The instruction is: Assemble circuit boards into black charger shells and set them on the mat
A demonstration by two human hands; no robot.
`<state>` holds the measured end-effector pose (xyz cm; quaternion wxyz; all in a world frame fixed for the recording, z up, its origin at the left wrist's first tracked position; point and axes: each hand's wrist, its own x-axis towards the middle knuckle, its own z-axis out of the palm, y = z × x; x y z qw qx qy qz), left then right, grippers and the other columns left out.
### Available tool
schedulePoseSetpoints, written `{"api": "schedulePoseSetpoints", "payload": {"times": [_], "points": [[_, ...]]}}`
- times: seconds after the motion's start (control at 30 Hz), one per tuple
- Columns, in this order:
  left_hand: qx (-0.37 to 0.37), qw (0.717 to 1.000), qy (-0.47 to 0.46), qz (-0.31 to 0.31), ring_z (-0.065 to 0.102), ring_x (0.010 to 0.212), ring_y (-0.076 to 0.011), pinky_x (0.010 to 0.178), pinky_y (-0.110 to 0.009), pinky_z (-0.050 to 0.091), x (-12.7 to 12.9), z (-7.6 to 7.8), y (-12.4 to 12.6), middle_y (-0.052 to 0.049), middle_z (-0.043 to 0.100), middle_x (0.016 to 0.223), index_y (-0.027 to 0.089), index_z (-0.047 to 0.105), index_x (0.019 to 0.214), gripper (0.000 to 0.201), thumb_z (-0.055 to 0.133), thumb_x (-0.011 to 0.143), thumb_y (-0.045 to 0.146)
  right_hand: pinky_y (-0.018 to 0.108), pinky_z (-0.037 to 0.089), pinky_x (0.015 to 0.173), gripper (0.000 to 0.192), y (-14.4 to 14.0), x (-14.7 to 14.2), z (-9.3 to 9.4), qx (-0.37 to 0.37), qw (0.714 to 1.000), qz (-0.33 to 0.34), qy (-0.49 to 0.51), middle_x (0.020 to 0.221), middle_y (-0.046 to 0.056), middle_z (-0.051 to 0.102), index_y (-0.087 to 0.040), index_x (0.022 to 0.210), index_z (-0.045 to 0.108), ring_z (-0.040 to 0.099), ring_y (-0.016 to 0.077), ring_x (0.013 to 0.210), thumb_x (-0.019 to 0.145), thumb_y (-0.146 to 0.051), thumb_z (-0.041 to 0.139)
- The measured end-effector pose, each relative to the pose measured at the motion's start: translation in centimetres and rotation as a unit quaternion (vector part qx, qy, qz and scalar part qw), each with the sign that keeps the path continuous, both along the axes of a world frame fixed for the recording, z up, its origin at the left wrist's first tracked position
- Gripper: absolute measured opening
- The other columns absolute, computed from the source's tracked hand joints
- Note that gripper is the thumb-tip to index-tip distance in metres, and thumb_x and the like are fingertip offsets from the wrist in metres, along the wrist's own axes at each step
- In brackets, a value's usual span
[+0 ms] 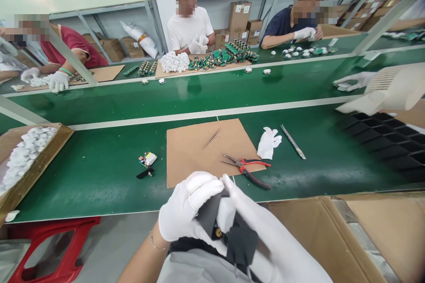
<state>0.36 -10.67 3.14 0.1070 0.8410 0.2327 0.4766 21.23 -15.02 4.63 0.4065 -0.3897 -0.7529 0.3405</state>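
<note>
A small dark part (212, 216) sits low at six o'clock, pinched between both gloved hands, the left hand (186, 212) wrapped closed around it and the right hand (262, 234) gripping its other side, steadying it above the lap, pliers (247, 167) at twelve o'clock.

Small electronic part (222, 223) with black sheet wrapping and a white body is sitting between both gloved hands, close to the person's body and below the table edge. A brass-coloured bit is showing near its middle. The black wrap is folding loosely around it and hanging down; finer details are too hidden to tell.
</note>
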Motion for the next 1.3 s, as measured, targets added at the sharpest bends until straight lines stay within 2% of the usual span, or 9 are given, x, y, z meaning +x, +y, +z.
{"api": "schedulePoseSetpoints", "payload": {"times": [0.1,0.23,0.43,0.53,0.6,0.77,0.9,1.1,1.3], "points": [[-0.025,0.999,-0.037,0.012,0.058,0.105,-0.0266,0.089,-0.041,0.052,0.2,-0.8,0.1,-0.016,0.057,0.113,0.015,0.043,0.137,0.062,0.061,0.087,0.046,0.041,0.048,0.105,0.068,1.2,-0.8,-0.4,-0.141,0.979,0.046,0.137,0.152,0.007,0.039,-0.033,0.153,0.011,0.045,0.0244,0.135,0.097,-0.052,0.044],[-0.033,0.998,-0.048,0.013,0.059,0.1,-0.0273,0.088,-0.044,0.051,0.5,-1.5,0.3,-0.015,0.057,0.109,0.018,0.045,0.135,0.065,0.064,0.082,0.052,0.047,0.045,0.106,0.073,2.2,-2.7,-0.5,-0.327,0.897,0.116,0.273,0.133,0.011,0.057,-0.027,0.142,0.038,0.056,0.0275,0.123,0.081,-0.05,0.069],[-0.072,0.997,-0.028,-0.006,0.059,0.108,-0.0295,0.091,-0.045,0.05,-0.6,-1.7,-0.1,-0.013,0.059,0.122,0.032,0.044,0.137,0.072,0.077,0.074,0.029,0.041,0.05,0.098,0.058,2.6,-4.2,-1.5,-0.328,0.917,-0.003,0.227,0.112,0.006,0.067,-0.024,0.134,0.043,0.065,0.0204,0.101,0.08,-0.025,0.067],[-0.222,0.969,-0.107,0.021,0.061,0.108,-0.0296,0.092,-0.041,0.051,-0.7,-1.1,-0.4,-0.012,0.061,0.122,0.03,0.06,0.122,0.06,0.083,0.067,0.031,0.04,0.051,0.093,0.059,2.8,-3.9,-2.3,-0.306,0.931,-0.024,0.198,0.101,0.005,0.07,-0.023,0.141,0.036,0.066,0.0199,0.092,0.087,-0.03,0.058],[-0.398,0.87,-0.287,0.045,0.063,0.103,-0.0272,0.088,-0.036,0.054,-0.3,-0.3,-0.4,-0.011,0.064,0.117,0.024,0.063,0.118,0.057,0.082,0.068,0.045,0.04,0.051,0.092,0.054,3.2,-3.3,-3.2,-0.265,0.94,-0.039,0.212,0.103,0.006,0.07,-0.023,0.144,0.032,0.067,0.02,0.091,0.095,-0.04,0.046],[-0.638,0.457,-0.62,-0.009,0.067,0.092,-0.0186,0.077,-0.024,0.059,1.0,2.4,1.0,-0.009,0.068,0.102,0.011,0.061,0.113,0.044,0.048,0.095,0.049,0.04,0.046,0.097,0.049,4.8,-1.6,-7.0,-0.205,0.943,-0.202,0.169,0.115,0.006,0.065,-0.027,0.136,0.044,0.065,0.021,0.1,0.096,-0.055,0.038],[-0.643,0.321,-0.693,-0.054,0.067,0.088,-0.019,0.064,-0.02,0.059,1.0,3.8,1.6,-0.008,0.068,0.097,0.012,0.06,0.107,0.047,0.038,0.097,0.052,0.043,0.045,0.097,0.051,5.5,-1.2,-10.2,-0.215,0.952,-0.19,0.108,0.113,0.007,0.066,-0.024,0.13,0.048,0.065,0.0226,0.098,0.095,-0.059,0.037],[-0.652,0.311,-0.688,-0.073,0.066,0.089,-0.0175,0.058,-0.016,0.056,1.1,3.9,1.1,-0.008,0.067,0.095,0.013,0.06,0.106,0.053,0.034,0.096,0.058,0.042,0.046,0.095,0.051,5.2,-1.1,-11.3,-0.21,0.957,-0.177,0.094,0.113,0.009,0.066,-0.023,0.126,0.05,0.065,0.0222,0.097,0.094,-0.06,0.037],[-0.658,0.395,-0.637,-0.066,0.064,0.094,-0.0115,0.077,-0.015,0.055,0.9,2.8,1.2,-0.006,0.066,0.101,0.016,0.065,0.1,0.05,0.046,0.091,0.062,0.042,0.045,0.101,0.046,5.1,-1.2,-11.3,-0.204,0.959,-0.174,0.09,0.113,0.008,0.067,-0.022,0.125,0.05,0.063,0.022,0.104,0.096,-0.055,0.039]]}}
